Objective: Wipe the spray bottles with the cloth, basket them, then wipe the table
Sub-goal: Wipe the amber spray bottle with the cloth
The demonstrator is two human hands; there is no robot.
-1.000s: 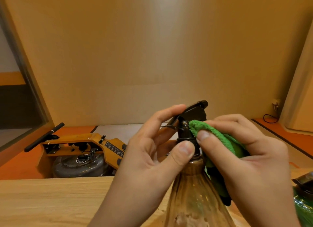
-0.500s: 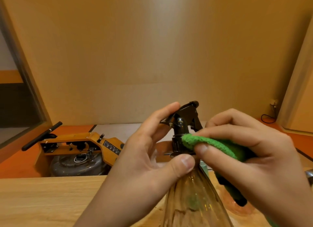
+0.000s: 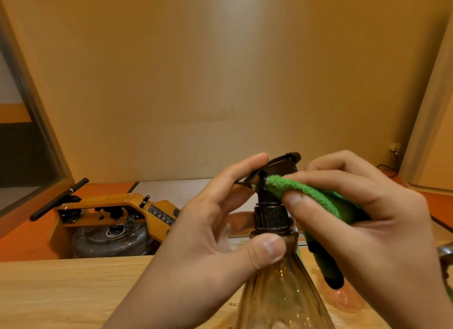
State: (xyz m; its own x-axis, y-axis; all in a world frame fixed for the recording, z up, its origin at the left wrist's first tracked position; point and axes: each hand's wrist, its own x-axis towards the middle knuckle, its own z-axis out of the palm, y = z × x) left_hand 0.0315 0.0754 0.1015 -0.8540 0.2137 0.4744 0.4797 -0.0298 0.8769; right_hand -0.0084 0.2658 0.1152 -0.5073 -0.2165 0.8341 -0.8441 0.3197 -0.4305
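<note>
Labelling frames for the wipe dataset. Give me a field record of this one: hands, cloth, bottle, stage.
stage: wiping the bottle; not yet basketed
spray bottle: amber, see-through, upright, black trigger head; base out of frame
left hand: grips the bottle's neck, thumb on the shoulder, index finger on the trigger head
right hand: pinches the cloth
cloth: green, folded, pressed to the head's stem above the collar
table: light wood
behind: orange machine on the floor
basket: not in view

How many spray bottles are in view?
2: the amber bottle, centre, gripped by the left hand; likely a second bottle, cut off at the right edge. Others may be hidden.
</note>
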